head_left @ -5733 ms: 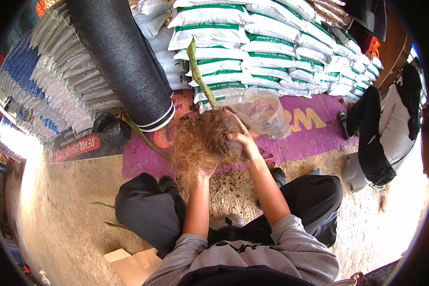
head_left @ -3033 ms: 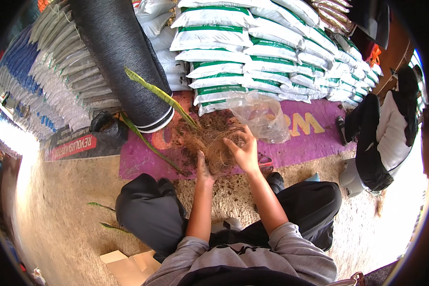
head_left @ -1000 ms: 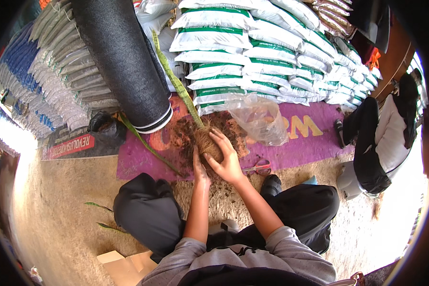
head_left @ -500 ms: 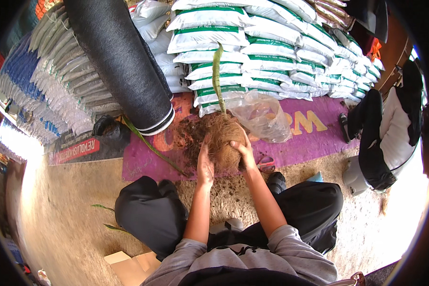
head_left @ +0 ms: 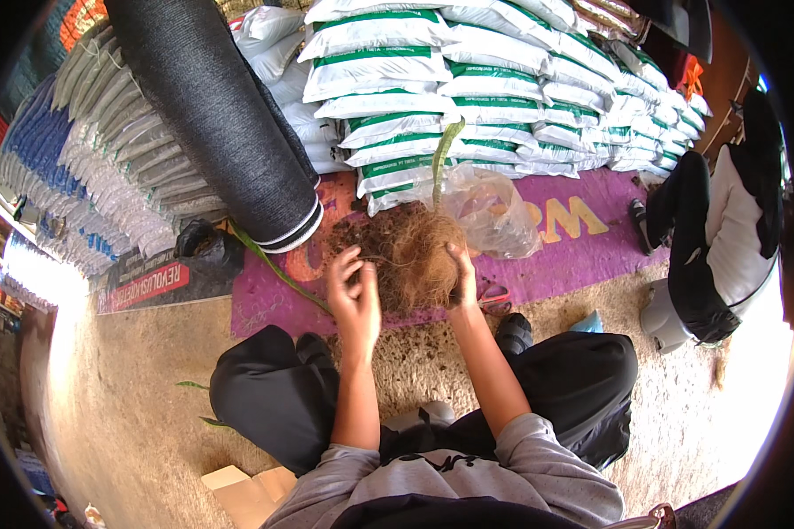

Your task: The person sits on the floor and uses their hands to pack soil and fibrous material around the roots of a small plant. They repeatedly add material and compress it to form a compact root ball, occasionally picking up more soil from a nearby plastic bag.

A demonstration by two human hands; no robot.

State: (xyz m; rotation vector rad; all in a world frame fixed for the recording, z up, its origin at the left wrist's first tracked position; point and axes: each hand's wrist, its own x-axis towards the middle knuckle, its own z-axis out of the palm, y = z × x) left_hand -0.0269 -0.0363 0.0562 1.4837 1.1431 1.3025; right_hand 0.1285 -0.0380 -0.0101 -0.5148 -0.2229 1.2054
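A ball of brown coconut fibre (head_left: 422, 264) sits in front of me, with a single upright green leaf (head_left: 444, 163) rising from its top. My right hand (head_left: 463, 278) grips the ball's right side, its fingers partly hidden behind the fibre. Off the left side, my left hand (head_left: 355, 295) is raised with its fingers loosely bent and apart, holding nothing. Loose strands stretch toward it. Dark soil (head_left: 357, 236) lies on the purple banner (head_left: 556, 256) behind and left of the ball.
A clear plastic bag (head_left: 503, 220) lies right of the ball. Another long leaf (head_left: 278, 271) and a black pot-like bag (head_left: 207, 247) are to the left. A black mesh roll (head_left: 220, 123) leans before stacked white sacks (head_left: 379, 66). A person (head_left: 723, 229) sits at the right.
My left hand has let go of the fibre ball and moved left. The leaf's tip has swung right and nearer, and the fibre looks looser. My right hand stays on the ball.
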